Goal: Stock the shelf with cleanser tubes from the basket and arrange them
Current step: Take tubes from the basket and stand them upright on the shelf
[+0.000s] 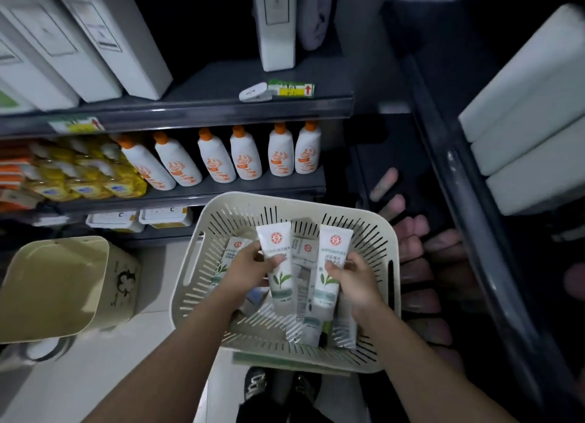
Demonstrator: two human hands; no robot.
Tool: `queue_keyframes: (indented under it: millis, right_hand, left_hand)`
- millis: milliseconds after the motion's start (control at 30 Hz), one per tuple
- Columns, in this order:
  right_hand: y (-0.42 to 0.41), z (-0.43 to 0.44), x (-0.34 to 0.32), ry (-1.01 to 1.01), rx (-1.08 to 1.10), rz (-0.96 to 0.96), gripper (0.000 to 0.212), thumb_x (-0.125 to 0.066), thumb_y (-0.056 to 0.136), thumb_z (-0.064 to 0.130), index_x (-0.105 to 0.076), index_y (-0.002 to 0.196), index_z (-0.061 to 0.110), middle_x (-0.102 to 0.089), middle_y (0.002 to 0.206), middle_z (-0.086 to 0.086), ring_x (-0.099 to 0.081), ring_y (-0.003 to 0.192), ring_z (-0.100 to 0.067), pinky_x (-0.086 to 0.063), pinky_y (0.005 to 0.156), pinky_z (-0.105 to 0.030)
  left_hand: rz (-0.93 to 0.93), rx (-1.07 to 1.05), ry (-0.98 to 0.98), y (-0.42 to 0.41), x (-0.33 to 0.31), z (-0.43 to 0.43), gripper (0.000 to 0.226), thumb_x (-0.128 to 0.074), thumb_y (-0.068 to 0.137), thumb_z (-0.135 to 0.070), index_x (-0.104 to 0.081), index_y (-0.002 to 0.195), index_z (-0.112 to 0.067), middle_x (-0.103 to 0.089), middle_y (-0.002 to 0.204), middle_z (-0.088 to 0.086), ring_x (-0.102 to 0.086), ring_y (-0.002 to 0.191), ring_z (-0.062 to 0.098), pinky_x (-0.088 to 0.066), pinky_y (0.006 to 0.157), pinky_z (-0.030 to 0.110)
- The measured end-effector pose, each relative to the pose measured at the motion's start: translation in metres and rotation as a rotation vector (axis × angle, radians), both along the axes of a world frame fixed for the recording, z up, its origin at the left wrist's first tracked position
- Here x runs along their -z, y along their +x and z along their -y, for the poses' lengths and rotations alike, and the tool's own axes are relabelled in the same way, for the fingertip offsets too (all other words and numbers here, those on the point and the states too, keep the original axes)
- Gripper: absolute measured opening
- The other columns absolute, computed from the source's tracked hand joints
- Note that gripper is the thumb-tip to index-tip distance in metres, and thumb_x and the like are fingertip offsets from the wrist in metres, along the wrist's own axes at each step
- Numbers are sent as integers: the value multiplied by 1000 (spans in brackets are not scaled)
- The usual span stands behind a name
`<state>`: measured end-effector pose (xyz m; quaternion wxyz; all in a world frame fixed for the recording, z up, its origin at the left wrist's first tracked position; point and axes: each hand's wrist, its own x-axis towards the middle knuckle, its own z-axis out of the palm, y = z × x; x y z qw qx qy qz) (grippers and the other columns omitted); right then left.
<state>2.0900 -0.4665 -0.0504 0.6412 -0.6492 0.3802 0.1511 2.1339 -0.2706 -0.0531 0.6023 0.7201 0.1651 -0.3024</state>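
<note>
Open floor and a cream bin (63, 289) at far left, well apart from the basket (269, 197). Over its middle, left hand (250, 262) curled round one cleanser tube (275, 239), right hand (354, 280) pinching a second tube (334, 245), both upright inside the rim, with more tubes (304, 324) half covered beneath. Further right, only dim, blurred pinkish shapes on a dark shelf (395, 156).

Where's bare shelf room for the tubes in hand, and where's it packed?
Left hand and right hand each grip a white cleanser tube. Bare: dark upper shelf board between leaning white boxes and upright white box. Perhaps the dim right-hand shelf beyond the pinkish tubes, too dark to confirm. Crowded: middle shelf, filled with orange-capped white bottles and yellow packets.
</note>
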Motion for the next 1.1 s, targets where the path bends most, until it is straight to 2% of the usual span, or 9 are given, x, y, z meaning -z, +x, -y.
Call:
queue_keyframes:
  millis: [100, 233, 433, 633, 733, 800, 967, 1033, 1100]
  right_hand:
    - [-5, 2, -31, -15, 26, 113, 22, -68, 85, 5, -61, 103, 15, -72, 99, -3, -70, 89, -21, -57, 80, -40]
    - [-14, 1, -69, -69, 109, 260, 25, -70, 83, 4, -61, 102, 18, -70, 100, 1, -68, 89, -18, -57, 80, -38]
    - [-45, -12, -124, -172, 246, 431, 29, -68, 83, -2, -59, 105, 15, -67, 91, 7, -63, 77, -1, -48, 54, -8]
    - [-100, -30, -176, -256, 371, 509, 30, -68, 85, 2, -58, 109, 16, -70, 98, 2, -69, 84, -8, -53, 60, -18]
    - [-130, -34, -197, -308, 463, 542, 30, -69, 83, 1, -60, 108, 16, -71, 101, 1, -68, 87, -8, -53, 65, -19]
    - [-152, -34, -210, -345, 504, 555, 28, -68, 84, 0, -60, 103, 18, -71, 98, 4, -67, 85, -4, -51, 62, -14]
    - [-206, -29, -234, -459, 596, 577, 25, -71, 83, 1, -59, 100, 15, -70, 94, 7, -65, 81, 0, -51, 64, -16]
    - [-228, -24, -241, -493, 641, 581, 25, -71, 82, 1, -60, 99, 16, -71, 96, 5, -67, 84, -4, -51, 69, -21]
    - [-250, -19, -248, -535, 674, 589, 27, -72, 81, 2, -60, 99, 18, -72, 99, 3, -67, 89, -9, -52, 73, -24]
  left_hand:
    - [47, -23, -44, -1, -24, 3, 19, -65, 89, -13, -63, 107, -6, -70, 103, 18, -70, 90, 33, -58, 78, 49]
    - [110, 1, -84, -2, -57, 7, 13, -62, 92, -11, -63, 104, -7, -71, 101, 15, -69, 88, 31, -58, 76, 45]
    - [250, 142, -101, -9, -108, 6, 14, -63, 91, -12, -65, 105, -10, -72, 102, 10, -70, 86, 26, -59, 74, 42]
    - [370, 294, -161, -33, -162, 4, 13, -65, 90, -14, -65, 103, -15, -70, 102, 8, -69, 79, 20, -54, 62, 30]
    - [414, 391, -197, -49, -186, 7, 12, -65, 90, -14, -66, 97, -24, -69, 102, 9, -69, 83, 23, -58, 73, 40]
    - [444, 451, -233, -62, -200, 12, 14, -66, 89, -13, -67, 97, -25, -68, 102, 10, -70, 86, 24, -58, 79, 44]
    - [466, 558, -335, -96, -229, 31, 17, -68, 87, -11, -69, 97, -26, -69, 108, 9, -68, 100, 29, -57, 70, 27]
    - [464, 613, -358, -112, -238, 40, 15, -74, 80, -24, -72, 94, -30, -67, 119, 4, -58, 119, 29, -55, 84, 35]
    - [475, 682, -367, -127, -245, 52, 16, -75, 77, -30, -72, 93, -29, -72, 106, -6, -56, 123, 27, -49, 96, 48]
